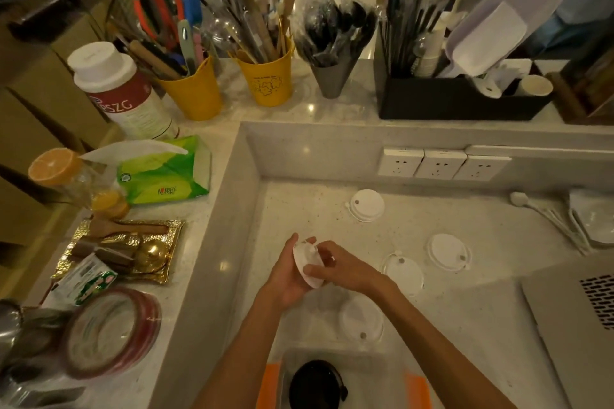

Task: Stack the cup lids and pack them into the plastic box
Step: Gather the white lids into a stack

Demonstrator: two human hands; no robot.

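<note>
Both hands hold one white cup lid (307, 271) upright over the lower counter. My left hand (288, 279) cups it from the left and below; my right hand (339, 267) pinches its right side. Several more white lids lie flat on the counter: one at the back (366, 205), one at the right (448, 252), one just right of my right wrist (403, 271), one below my right forearm (361, 320). The clear plastic box (372, 372) with orange clips sits at the bottom edge, a black lid (315, 385) inside it.
A raised ledge borders the counter on the left and back, with wall sockets (438, 163). On the ledge stand a tissue pack (166, 173), yellow utensil cups (265, 76), a black organiser (458, 96) and a gold tray (119, 252). A laptop (578, 325) lies right; white spoons (545, 216) behind it.
</note>
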